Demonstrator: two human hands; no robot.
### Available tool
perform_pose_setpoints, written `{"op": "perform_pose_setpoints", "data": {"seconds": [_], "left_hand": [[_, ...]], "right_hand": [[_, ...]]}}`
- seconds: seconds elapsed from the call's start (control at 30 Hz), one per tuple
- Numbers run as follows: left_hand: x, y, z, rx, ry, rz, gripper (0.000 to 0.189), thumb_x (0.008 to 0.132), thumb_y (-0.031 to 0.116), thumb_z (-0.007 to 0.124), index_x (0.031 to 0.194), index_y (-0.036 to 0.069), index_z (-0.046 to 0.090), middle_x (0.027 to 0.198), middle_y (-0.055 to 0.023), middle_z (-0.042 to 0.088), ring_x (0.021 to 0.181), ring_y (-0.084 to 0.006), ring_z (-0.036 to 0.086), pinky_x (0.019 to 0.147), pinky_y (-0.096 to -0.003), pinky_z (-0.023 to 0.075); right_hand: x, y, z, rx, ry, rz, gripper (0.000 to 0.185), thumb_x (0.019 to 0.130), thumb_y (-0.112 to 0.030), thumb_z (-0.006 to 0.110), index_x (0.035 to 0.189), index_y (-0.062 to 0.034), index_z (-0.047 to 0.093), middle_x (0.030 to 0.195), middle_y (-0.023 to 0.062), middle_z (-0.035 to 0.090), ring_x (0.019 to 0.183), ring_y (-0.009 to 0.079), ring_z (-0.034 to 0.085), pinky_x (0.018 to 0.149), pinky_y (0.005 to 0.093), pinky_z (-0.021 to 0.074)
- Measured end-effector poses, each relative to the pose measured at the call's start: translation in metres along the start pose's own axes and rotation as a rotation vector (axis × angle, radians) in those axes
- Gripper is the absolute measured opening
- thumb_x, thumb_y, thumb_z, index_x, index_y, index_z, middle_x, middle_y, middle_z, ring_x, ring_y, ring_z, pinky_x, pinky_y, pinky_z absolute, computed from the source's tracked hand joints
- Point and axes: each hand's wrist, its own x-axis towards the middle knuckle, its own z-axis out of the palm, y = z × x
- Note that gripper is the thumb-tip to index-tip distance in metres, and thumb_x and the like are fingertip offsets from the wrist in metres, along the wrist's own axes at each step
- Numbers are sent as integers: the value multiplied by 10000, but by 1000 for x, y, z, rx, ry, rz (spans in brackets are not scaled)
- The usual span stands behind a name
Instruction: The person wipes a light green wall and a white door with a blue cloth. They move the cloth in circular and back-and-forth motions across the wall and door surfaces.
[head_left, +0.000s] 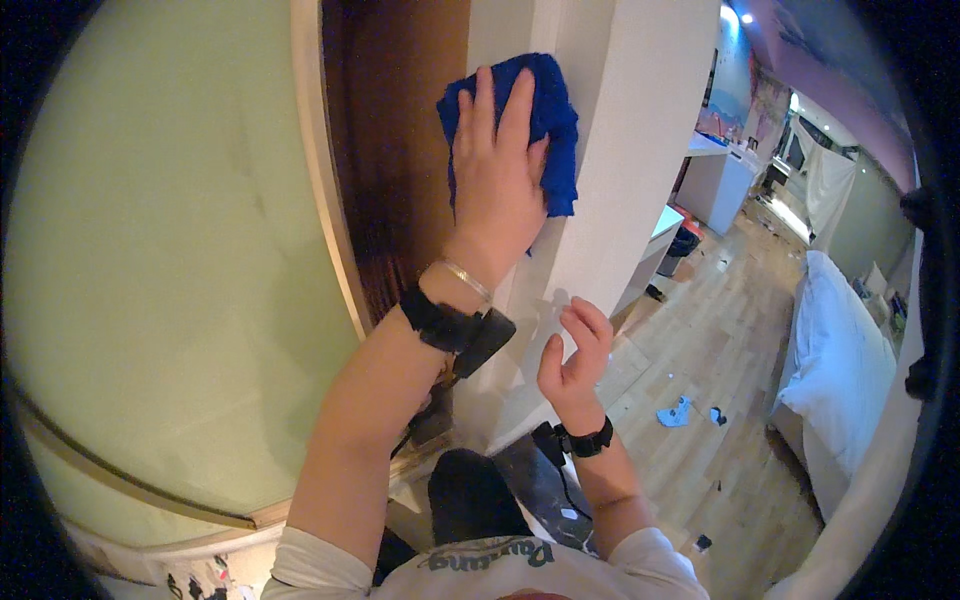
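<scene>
My left hand (499, 169) presses a folded blue cloth (559, 169) against a white door frame (555, 247), its fingers spread over the fabric. The cloth's left part overlaps the edge of a dark brown wooden panel (397, 135). A bracelet (466, 279) and a black strap with a box-like device (484, 341) sit on that wrist. Lower down, my right hand (581, 356) is raised close to the white frame with its fingers loosely curled and nothing in them. Whether it touches the frame I cannot tell. It wears a black wrist strap (589, 442) with a cable.
A pale green wall (165, 262) with a light wood trim (319, 172) stands at left. To the right, a wood-look floor (720, 337) carries scattered scraps such as torn paper (675, 412). A bed with white bedding (840, 360) and a white desk (712, 187) stand beyond.
</scene>
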Motion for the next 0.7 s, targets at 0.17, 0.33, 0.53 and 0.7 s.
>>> {"op": "perform_pose_setpoints", "data": {"seconds": [0.17, 0.33, 0.53, 0.7], "left_hand": [[-57, 10, -1, 97, -187, 93, 629, 794, 197, 650, 1349, 18, 415, 1448, -310, 234, 1298, -536, 243, 1068, -560, 230], [-116, 11, -1, 252, -354, 159, 650, 745, 251, 677, 1295, -9, 447, 1407, -382, 237, 1313, -508, 262, 1029, -649, 195], [-31, 29, 3, 121, -250, 218, 651, 740, 102, 662, 1339, 13, 422, 1438, -354, 204, 1316, -519, 242, 1088, -545, 222], [49, 41, -3, 216, -135, 421, 595, 771, 101, 640, 1321, -4, 441, 1465, -257, 254, 1324, -508, 233, 1089, -506, 252]], "right_hand": [[-12, 4, -6, -5, 28, 44, 273, 778, 0, 550, 1051, -3, 566, 1122, 205, 550, 962, 311, 562, 825, 374, 474], [-7, -3, -3, 6, 41, 20, 283, 780, 9, 541, 1063, -7, 544, 1117, 197, 532, 956, 300, 554, 803, 352, 476], [22, 2, -9, 38, 87, 40, 302, 738, -15, 577, 1039, 0, 589, 1092, 214, 559, 968, 344, 570, 829, 401, 482], [99, -7, -8, 113, 76, -69, 397, 784, -69, 562, 1172, 13, 540, 1250, 255, 482, 1136, 391, 496, 962, 445, 411]]}}
